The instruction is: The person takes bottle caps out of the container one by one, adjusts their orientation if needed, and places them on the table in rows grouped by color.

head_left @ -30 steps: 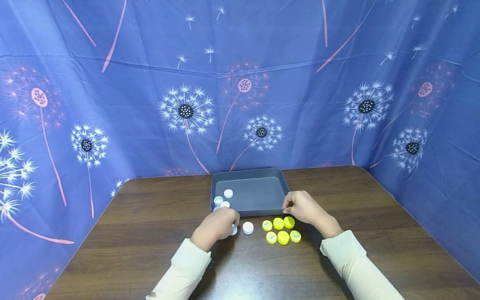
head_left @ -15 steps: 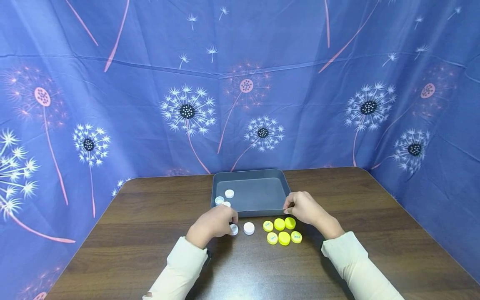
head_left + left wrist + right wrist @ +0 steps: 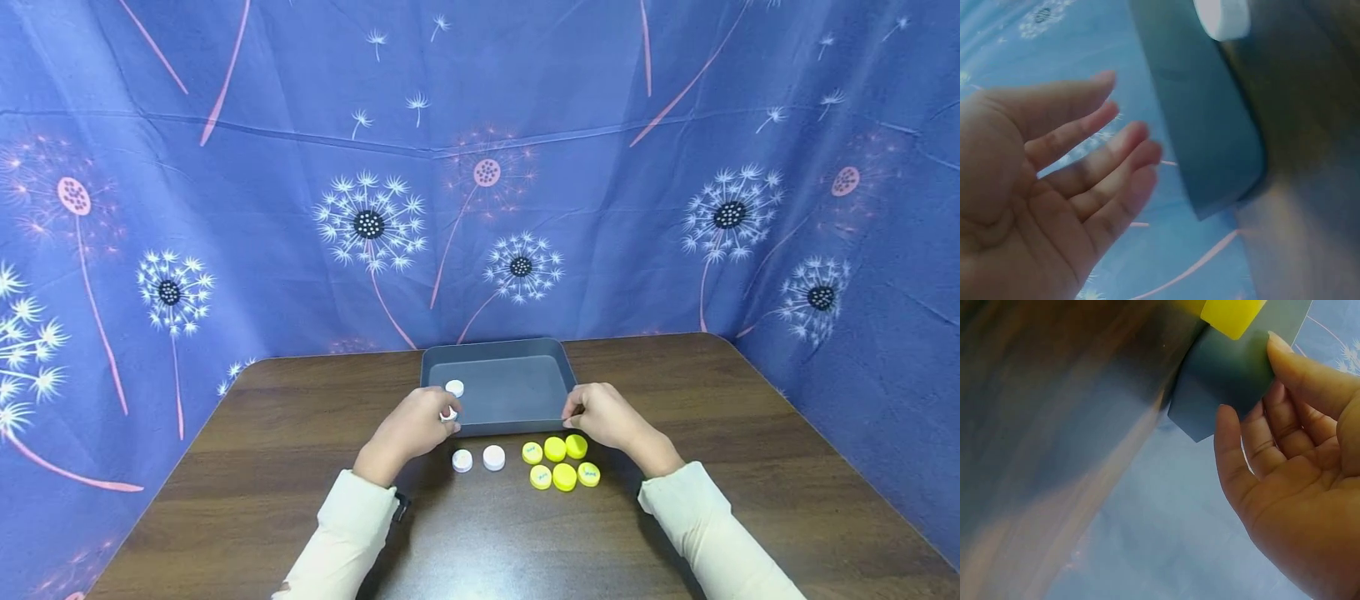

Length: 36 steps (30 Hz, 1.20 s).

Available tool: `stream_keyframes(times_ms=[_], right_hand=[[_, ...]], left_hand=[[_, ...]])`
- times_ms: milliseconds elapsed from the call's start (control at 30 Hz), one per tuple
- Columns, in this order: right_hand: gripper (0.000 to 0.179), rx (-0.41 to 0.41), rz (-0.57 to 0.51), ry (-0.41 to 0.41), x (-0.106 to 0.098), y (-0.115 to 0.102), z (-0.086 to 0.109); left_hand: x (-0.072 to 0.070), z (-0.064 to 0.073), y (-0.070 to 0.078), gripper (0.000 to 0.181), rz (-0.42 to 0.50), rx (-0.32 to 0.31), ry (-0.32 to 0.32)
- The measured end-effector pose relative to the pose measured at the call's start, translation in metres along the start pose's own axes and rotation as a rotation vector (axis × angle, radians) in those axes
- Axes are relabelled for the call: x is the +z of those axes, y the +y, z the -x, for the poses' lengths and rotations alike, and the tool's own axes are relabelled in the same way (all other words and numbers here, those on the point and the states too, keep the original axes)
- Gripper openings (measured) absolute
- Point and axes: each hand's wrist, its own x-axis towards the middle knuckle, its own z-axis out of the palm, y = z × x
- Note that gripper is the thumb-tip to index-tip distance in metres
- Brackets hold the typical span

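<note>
A dark grey tray (image 3: pixel 517 427) sits near the back of the wooden table. My left hand (image 3: pixel 412 427) hovers over its front left corner, and in the left wrist view its fingers (image 3: pixel 1138 181) are loosely bent with nothing between them. A white bottle cap (image 3: pixel 448 414) shows between thumb and forefinger in the head view, apparently inside the tray beyond them. Another white cap (image 3: pixel 454 388) lies in the tray. At the front right corner my right hand (image 3: pixel 611 417) holds the tray's rim, its thumb (image 3: pixel 1297 365) against the wall.
Two white caps, one (image 3: pixel 462 461) left of the other (image 3: pixel 493 458), lie before the tray. Several yellow caps (image 3: pixel 564 477) stand in two rows to their right, some with blue writing. A blue dandelion-print cloth (image 3: pixel 450 275) hangs behind the table (image 3: pixel 300 467).
My left hand has moved left and back from the nearer white cap to the tray's left front corner, now covering some caps there. My right hand stays at the tray's right corner.
</note>
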Motion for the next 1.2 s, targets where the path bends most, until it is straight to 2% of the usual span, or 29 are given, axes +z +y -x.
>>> stream_keyframes(times_ms=[100, 233, 333, 467, 667, 900, 1200], right_hand=[[0.016, -0.007, -0.007, -0.003, 0.001, 0.000, -0.001], [0.018, 0.000, -0.006, 0.004, 0.001, 0.000, -0.002], [0.018, -0.003, 0.002, 0.007, 0.001, -0.001, -0.002], [0.017, -0.007, 0.004, 0.007, 0.001, -0.002, -0.001], [0.019, -0.009, 0.007, 0.007, 0.001, -0.001, -0.001], [0.019, 0.002, 0.009, 0.009, -0.001, 0.001, 0.000], [0.019, 0.002, 0.005, 0.009, -0.001, 0.000, 0.001]], left_hand=[[0.003, -0.003, -0.007, 0.019, -0.009, -0.023, 0.063], [0.010, -0.013, -0.016, 0.020, -0.037, -0.041, 0.072], [0.013, -0.021, -0.020, 0.024, -0.050, -0.052, 0.048], [0.016, -0.028, -0.022, 0.031, -0.071, -0.065, -0.018], [0.019, -0.035, -0.023, 0.029, -0.108, -0.084, -0.080], [0.028, -0.040, -0.024, 0.024, -0.131, -0.088, -0.073], [0.031, -0.036, -0.024, 0.028, -0.163, -0.044, -0.084]])
